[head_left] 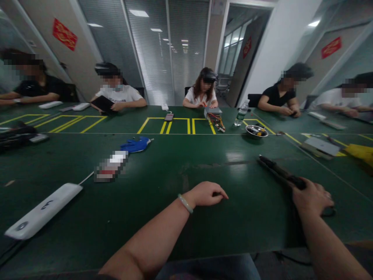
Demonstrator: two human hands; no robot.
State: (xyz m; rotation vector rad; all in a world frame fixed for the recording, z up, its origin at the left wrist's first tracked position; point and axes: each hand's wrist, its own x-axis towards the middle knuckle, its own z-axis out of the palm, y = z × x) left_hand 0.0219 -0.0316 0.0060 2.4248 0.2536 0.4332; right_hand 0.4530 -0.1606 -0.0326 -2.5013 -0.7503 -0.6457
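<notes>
My left hand (207, 193), with a pale bangle (185, 203) on the wrist, is over the middle of the green table (163, 221). Its fingers bend loosely, with a gap between them, and nothing shows in them. Off to the right, my right hand (312, 197) is closed around the near end of a long, slim, dark stick-like object (281, 174). That object slants away to the upper left and narrows to a tip; its exact kind cannot be made out. A dark loop (329, 212) shows beside this hand.
At left lie a white power bank-like box (43, 212) with a cable, a blurred-out phone-like object (111, 167) and a blue glove (135, 144). Farther back are a metal bowl (256, 131), a water bottle (240, 113) and a wired grey box (212, 113). Several people sit opposite.
</notes>
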